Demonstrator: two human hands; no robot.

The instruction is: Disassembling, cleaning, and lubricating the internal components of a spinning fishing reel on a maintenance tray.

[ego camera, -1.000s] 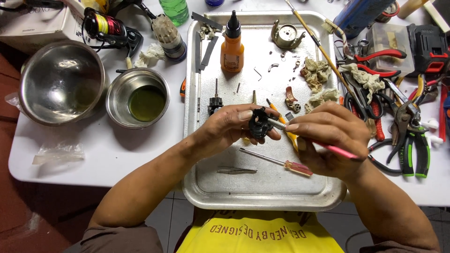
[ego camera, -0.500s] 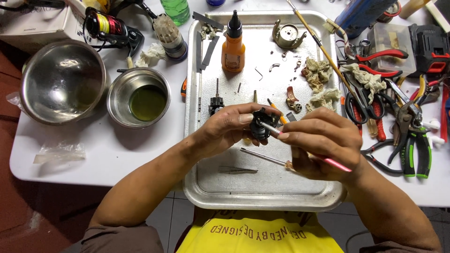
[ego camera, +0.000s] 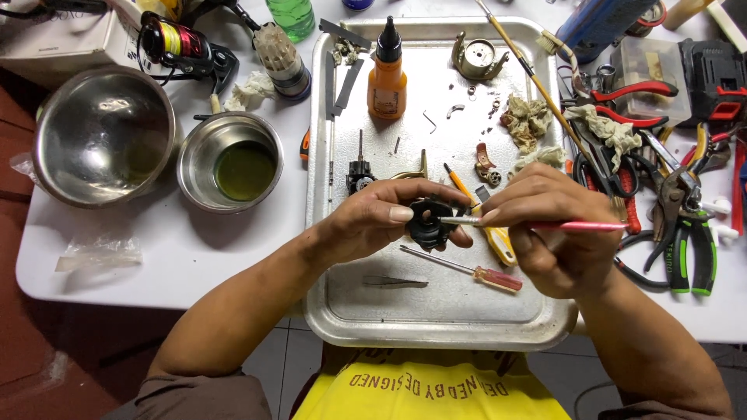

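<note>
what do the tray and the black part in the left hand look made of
The tray looks like metal, probably steel or aluminium: dull silver, scuffed, with soft glare. The black part held in the left hand looks like moulded plastic or coated metal: matte, no shine; hard to tell which.

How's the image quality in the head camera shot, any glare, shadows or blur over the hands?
Head view: even overhead light; bright glare on the metal tray and large steel bowl; soft shadows under the left hand and right hand; black reel part and pink brush stay sharp; edges bow slightly.

Bare tray floor (ego camera: 436,311) below tweezers (ego camera: 394,281), screwdriver (ego camera: 467,270)
</note>
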